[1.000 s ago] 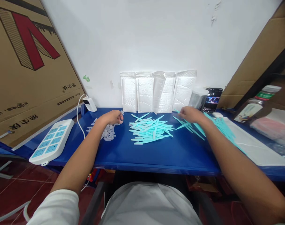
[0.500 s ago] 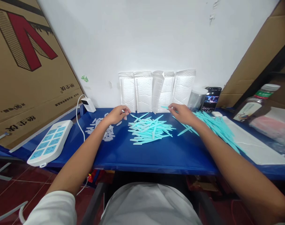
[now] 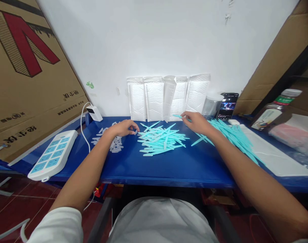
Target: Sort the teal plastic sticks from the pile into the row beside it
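Observation:
My left hand (image 3: 124, 128) rests low on the blue table (image 3: 169, 167), fingers pinched together on a small clear cap beside a scatter of clear plastic caps (image 3: 113, 143). My right hand (image 3: 196, 122) hovers over the table's back, pinching one teal plastic stick (image 3: 178, 116) that points left. A heap of teal sticks (image 3: 160, 140) lies between my hands. A second, longer spread of teal sticks (image 3: 232, 135) runs under and right of my right forearm.
White bubble mailers (image 3: 166, 98) lean on the wall behind the heap. A clear jar (image 3: 211, 106), a phone (image 3: 228, 105), a bottle (image 3: 273, 113) and white sheet (image 3: 273, 153) sit right. A power strip (image 3: 52, 154), charger (image 3: 94, 113) and cardboard box (image 3: 24, 77) stand left.
My right hand lifted a teal stick off the right spread and carried it left. My left hand picked a clear cap from its scatter and shifted right toward the heap.

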Motion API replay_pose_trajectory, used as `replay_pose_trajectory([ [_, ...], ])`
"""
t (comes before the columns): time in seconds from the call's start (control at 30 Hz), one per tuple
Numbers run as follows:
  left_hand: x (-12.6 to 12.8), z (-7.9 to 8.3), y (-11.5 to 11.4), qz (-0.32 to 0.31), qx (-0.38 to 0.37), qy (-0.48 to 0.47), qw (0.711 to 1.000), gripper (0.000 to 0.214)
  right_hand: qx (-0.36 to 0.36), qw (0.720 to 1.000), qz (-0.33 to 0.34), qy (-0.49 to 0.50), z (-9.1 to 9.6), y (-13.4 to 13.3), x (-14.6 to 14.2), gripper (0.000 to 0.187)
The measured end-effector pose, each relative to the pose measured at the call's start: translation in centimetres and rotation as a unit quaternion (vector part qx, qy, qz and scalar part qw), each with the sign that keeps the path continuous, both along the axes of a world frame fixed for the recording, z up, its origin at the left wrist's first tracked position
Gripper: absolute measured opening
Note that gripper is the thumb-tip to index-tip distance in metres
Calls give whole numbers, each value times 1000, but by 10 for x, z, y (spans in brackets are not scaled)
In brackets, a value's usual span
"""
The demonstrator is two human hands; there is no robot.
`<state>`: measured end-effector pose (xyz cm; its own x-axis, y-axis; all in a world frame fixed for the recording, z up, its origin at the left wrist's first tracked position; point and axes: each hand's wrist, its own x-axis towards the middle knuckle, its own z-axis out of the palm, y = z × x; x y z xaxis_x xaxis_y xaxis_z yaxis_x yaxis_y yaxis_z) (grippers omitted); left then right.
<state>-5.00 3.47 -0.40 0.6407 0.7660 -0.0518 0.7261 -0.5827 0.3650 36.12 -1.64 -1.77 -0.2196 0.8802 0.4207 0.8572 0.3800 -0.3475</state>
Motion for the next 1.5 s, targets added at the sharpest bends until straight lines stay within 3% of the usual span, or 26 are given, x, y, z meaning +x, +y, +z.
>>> replay_pose_trajectory([
  [0.13,1,-7,5,14,-1,24,1000,30,-4,1000,2,-2,-1,0,0,33],
  [0.37,-8,-8,8,98,-15,58,993,43,7,1000,9,-3,-2,1,0,35],
  [0.6,-5,-6,5,113,-46,66,990,47,13,996,56,61,0,-1,-3,40],
  [0.7,2,-2,0,104,-27,2,994,44,-5,993,68,97,5,-3,-8,46],
  [0.83,18,2,-8,63,10,-179,982,44,-27,984,90,153,10,-8,-16,41],
  [1.0,42,-2,-20,39,-88,-351,932,56,-46,971,154,178,13,-17,-30,44],
  [1.1,49,-5,-25,33,-116,-370,921,61,-57,971,168,162,13,-23,-38,51],
  [1.5,60,-6,-36,19,-122,-348,929,49,-69,963,206,159,10,-31,-47,39],
])
